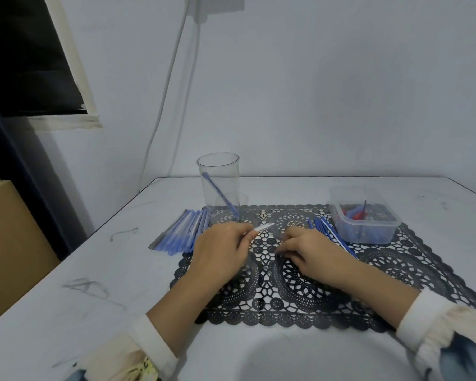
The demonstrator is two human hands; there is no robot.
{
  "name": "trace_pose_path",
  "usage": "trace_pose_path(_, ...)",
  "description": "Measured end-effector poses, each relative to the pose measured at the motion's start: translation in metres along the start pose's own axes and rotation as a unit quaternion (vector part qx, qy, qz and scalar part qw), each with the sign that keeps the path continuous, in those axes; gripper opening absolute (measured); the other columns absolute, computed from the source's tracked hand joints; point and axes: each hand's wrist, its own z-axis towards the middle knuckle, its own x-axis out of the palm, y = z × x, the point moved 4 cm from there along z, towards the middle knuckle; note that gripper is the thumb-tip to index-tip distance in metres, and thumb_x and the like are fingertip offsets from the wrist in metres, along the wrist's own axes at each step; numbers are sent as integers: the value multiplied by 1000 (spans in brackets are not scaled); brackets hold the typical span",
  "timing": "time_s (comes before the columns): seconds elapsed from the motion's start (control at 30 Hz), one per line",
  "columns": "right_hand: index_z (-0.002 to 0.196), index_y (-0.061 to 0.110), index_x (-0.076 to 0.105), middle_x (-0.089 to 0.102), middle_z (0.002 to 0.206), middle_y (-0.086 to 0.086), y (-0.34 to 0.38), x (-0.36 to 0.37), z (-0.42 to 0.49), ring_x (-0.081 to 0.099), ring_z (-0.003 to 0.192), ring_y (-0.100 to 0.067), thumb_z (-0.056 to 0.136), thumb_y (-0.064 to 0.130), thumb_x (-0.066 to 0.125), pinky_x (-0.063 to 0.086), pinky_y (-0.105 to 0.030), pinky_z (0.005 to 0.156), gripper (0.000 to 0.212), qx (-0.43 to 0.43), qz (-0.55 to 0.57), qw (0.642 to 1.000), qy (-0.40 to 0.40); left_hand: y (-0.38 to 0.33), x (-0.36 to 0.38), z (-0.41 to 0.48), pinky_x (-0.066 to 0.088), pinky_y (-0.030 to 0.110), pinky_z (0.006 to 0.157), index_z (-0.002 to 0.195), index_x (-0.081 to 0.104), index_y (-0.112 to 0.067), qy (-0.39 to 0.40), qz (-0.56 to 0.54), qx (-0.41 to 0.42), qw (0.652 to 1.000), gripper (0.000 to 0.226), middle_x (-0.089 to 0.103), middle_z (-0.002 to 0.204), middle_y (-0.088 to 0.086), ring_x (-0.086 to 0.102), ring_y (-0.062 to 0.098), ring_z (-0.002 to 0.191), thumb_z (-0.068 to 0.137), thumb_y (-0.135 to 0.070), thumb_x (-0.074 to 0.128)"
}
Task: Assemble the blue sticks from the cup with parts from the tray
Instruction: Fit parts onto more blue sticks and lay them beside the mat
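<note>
The left hand [220, 248] pinches a clear tube [264, 227] whose tip points to 2 o'clock. The right hand [311, 248] rests curled on the mat [313, 292]; whether it holds anything I cannot tell. One blue stick [220, 195] leans in the one cup [219, 185] at 12 o'clock from the left hand. Several loose sticks [330, 232] lie along 11-to-5 beside the one tray [368, 232], nearer the right hand.
</note>
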Motion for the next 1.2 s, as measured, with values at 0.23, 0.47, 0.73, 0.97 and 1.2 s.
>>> trace_pose_path(0.23, 104, 23, 70, 61, 95, 12, -1, -22, -3, 52, 80, 1, 86, 9, 62, 38, -5, 73, 24, 95, 144, 967, -188, -2, -2, -1, 52, 27, 69, 112, 65, -31, 11, -3, -2, 1000, 27, 70, 87, -10, 61, 6, 77, 93, -40, 48)
trace_pose_path(0.47, 97, 22, 71, 67, 91, 10, 0, -26, -6, 60, 79, 8, 83, 0, 64, 48, -9, 75, 26, 148, 360, 891, -236, -7, 0, -3, 53, 34, 78, 112, 66, -28, 9, -50, 19, 999, 26, 71, 93, -8, 63, 8, 83, 91, -38, 52)
trace_pose_path(0.73, 93, 14, 71, 73, 83, 1, -1, -17, -7, 68, 76, -9, 81, -8, 62, 54, -19, 74, 27, 170, 528, 805, -211, -6, 0, -4, 52, 35, 74, 111, 67, -28, -2, -56, 32, 998, 26, 70, 89, -9, 61, 9, 81, 91, -37, 52)
trace_pose_path(0.97, 88, 19, 70, 73, 84, -1, 2, -16, -6, 68, 79, -13, 80, -9, 62, 55, -21, 76, 30, 152, 523, 811, -213, -8, 0, -3, 52, 34, 73, 110, 67, -29, 0, -57, 44, 997, 25, 70, 87, -9, 61, 9, 78, 91, -37, 53)
trace_pose_path(1.2, 89, 16, 69, 67, 75, -11, 4, -18, -6, 61, 65, -12, 86, -5, 57, 52, -17, 62, 24, 125, 508, 829, -196, -10, -1, -5, 52, 34, 70, 108, 68, -26, -18, -64, 72, 995, 23, 69, 83, -9, 60, 9, 73, 91, -34, 55)
